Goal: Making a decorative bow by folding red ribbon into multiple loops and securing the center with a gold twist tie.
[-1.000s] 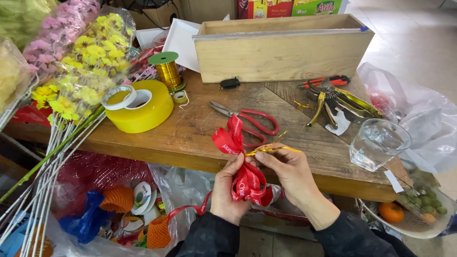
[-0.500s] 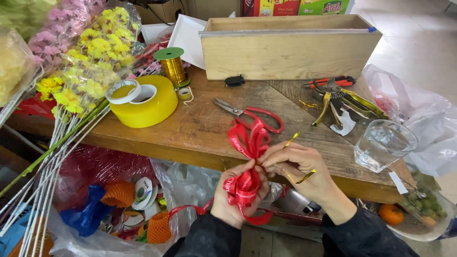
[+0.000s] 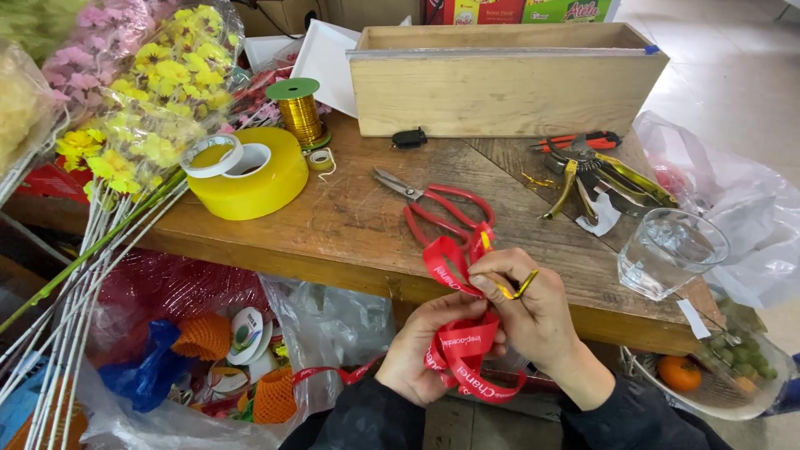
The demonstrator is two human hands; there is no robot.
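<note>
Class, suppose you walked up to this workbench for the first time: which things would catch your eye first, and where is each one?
First, the red ribbon looped into a bow at the bench's front edge, gripped from below by the left hand, while the right hand pinches a gold wire at its middle. Next, the yellow tape roll at the left of the wooden bench, beside yellow flowers. Red scissors lie just behind the bow.

The ribbon is red with white letters. The thin wire is gold. The scissors have red handles. The big tape roll is yellow. The bench is brown wood.
</note>
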